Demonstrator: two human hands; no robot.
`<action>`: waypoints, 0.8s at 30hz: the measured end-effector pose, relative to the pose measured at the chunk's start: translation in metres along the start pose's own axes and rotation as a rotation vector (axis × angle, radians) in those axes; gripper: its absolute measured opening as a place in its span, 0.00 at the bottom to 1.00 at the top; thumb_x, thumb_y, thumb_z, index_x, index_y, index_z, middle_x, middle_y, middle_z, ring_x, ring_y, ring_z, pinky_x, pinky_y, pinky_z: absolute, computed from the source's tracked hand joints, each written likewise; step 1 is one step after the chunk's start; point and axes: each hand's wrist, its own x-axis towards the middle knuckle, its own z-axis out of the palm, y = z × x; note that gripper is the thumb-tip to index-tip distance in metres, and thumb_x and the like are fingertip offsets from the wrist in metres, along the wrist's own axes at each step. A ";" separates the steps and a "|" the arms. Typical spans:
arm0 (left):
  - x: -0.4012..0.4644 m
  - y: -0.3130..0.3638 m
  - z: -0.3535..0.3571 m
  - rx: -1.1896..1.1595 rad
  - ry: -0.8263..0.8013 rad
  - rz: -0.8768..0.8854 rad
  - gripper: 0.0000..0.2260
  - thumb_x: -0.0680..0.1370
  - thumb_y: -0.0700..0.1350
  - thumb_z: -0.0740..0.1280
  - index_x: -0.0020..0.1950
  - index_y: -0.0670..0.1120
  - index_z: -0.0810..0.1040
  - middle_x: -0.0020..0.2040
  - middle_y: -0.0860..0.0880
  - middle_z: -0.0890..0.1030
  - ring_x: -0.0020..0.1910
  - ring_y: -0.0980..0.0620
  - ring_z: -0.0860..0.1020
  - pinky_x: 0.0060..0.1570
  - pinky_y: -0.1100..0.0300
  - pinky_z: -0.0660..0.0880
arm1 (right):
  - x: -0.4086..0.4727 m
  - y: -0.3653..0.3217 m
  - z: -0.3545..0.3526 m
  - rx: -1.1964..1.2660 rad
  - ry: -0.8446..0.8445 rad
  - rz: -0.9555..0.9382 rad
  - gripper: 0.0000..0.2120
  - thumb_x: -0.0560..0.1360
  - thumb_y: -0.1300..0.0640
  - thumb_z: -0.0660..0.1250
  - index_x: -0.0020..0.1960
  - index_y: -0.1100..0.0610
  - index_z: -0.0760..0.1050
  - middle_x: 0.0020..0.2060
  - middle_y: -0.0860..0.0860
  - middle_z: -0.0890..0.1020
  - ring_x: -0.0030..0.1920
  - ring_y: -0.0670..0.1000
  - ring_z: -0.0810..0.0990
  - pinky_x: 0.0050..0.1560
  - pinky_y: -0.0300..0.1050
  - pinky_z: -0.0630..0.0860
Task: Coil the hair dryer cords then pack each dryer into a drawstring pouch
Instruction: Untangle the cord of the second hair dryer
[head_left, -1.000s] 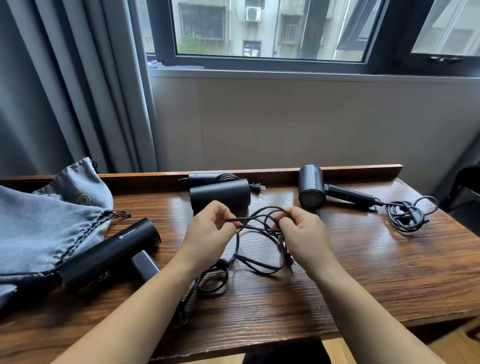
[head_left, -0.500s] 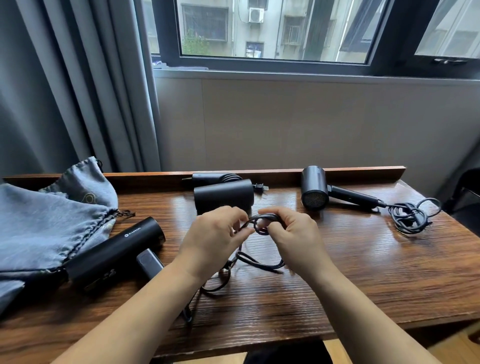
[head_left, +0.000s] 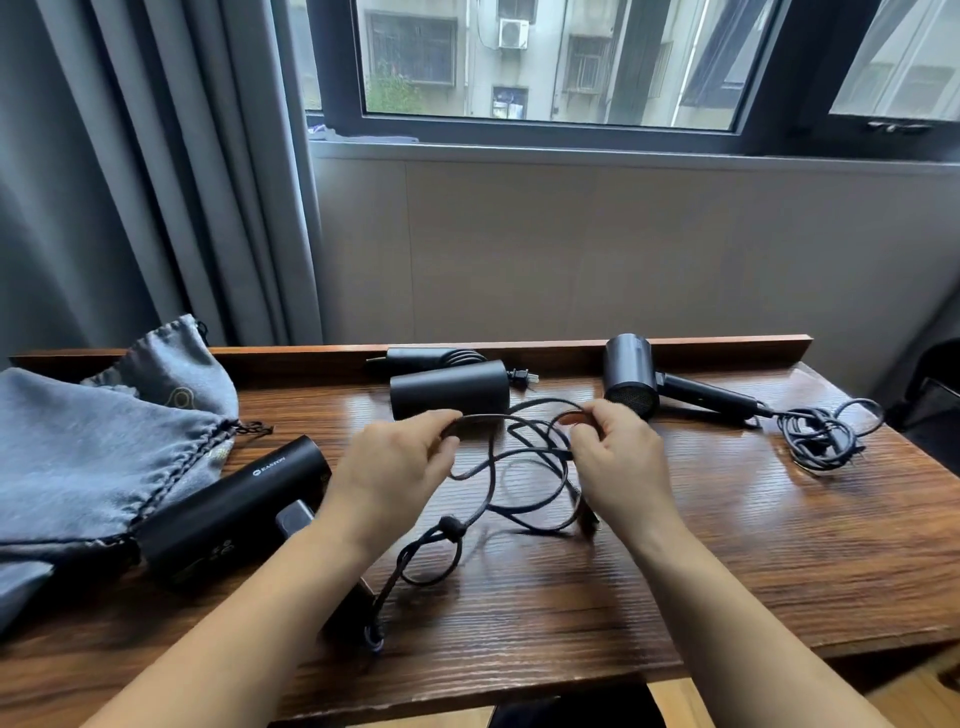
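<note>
A dark wooden desk (head_left: 727, 545) with strong grain stands under a window (head_left: 545, 62), before a pale wall; grey curtains (head_left: 130, 182) hang at the left. A low raised ledge runs along the far edge of the desk.

Near the middle of the desk the left hand (head_left: 395, 467) and the right hand (head_left: 618, 457) are held apart, and each grip pinches the black cord (head_left: 519, 462) between thumb and fingers. A short piece of cord is stretched between them, and loose loops hang down to the wood. This cord goes to the hair dryer (head_left: 234, 504) lying near the left edge, with its rear end inside a grey drawstring pouch (head_left: 78, 452). Its handle is mostly hidden behind the left forearm.

At the far edge lies a second dryer (head_left: 449, 387) with its cord wound on the handle. Toward the far right corner lies a third dryer (head_left: 631, 374), its cord in a loose tangle (head_left: 821, 436). A second pouch (head_left: 176, 364) is partly hidden behind the first.
</note>
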 end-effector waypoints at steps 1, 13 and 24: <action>-0.001 -0.003 -0.002 -0.113 -0.004 -0.085 0.08 0.79 0.44 0.68 0.57 0.48 0.83 0.38 0.52 0.85 0.38 0.52 0.83 0.40 0.56 0.79 | 0.004 0.003 -0.003 0.053 -0.002 0.070 0.07 0.75 0.60 0.63 0.41 0.58 0.78 0.33 0.52 0.81 0.38 0.56 0.78 0.37 0.50 0.74; 0.000 0.002 -0.001 -0.282 -0.297 -0.327 0.06 0.79 0.45 0.69 0.51 0.56 0.80 0.47 0.57 0.82 0.44 0.60 0.79 0.49 0.62 0.75 | -0.007 -0.017 0.002 0.723 -0.225 0.462 0.11 0.81 0.66 0.51 0.48 0.55 0.70 0.43 0.54 0.74 0.36 0.59 0.84 0.30 0.44 0.80; 0.018 0.031 0.000 -0.378 -0.295 -0.320 0.15 0.84 0.49 0.60 0.42 0.47 0.81 0.27 0.51 0.79 0.28 0.55 0.74 0.37 0.58 0.74 | -0.023 -0.025 -0.003 0.528 -0.228 0.054 0.10 0.79 0.69 0.55 0.48 0.61 0.73 0.41 0.56 0.80 0.35 0.51 0.80 0.33 0.43 0.73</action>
